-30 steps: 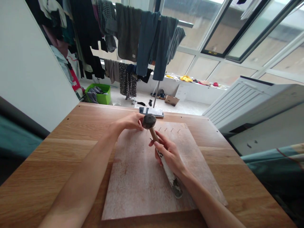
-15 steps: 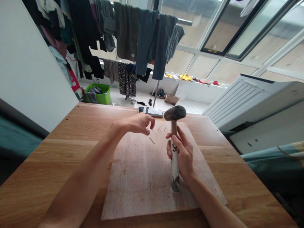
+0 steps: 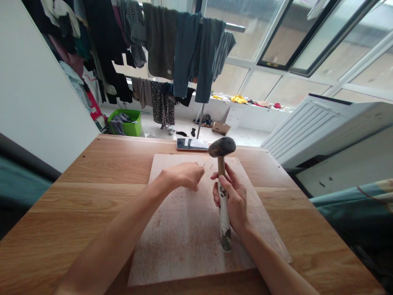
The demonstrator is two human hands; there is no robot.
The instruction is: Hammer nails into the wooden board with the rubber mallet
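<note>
My right hand [image 3: 235, 196] is wrapped round the handle of a rubber mallet [image 3: 225, 215], which has a dark head, bare wood below it and worn white paint further down. It is held upright, head up, over a whitish wooden board [image 3: 184, 250]. My left hand [image 3: 189, 174] is low over the far part of the board with its fingers curled together. Those fingers cover the spot where a loose nail lay; whatever is in them is hidden. Just right of them, a thin nail [image 3: 211, 166] stands up from the board, with another beside it.
The board lies on a wood-grain table [image 3: 76, 205]. A phone [image 3: 192, 144] lies by its far edge. Beyond are a green basket [image 3: 133, 125], hanging laundry [image 3: 159, 45] and a small cardboard box [image 3: 221, 128]. A white cabinet-like unit [image 3: 322, 127] stands right.
My left hand has come down and slightly nearer, its fingers closing over the place of the loose nail. The mallet in my right hand has hardly moved; the view has shifted slightly.
</note>
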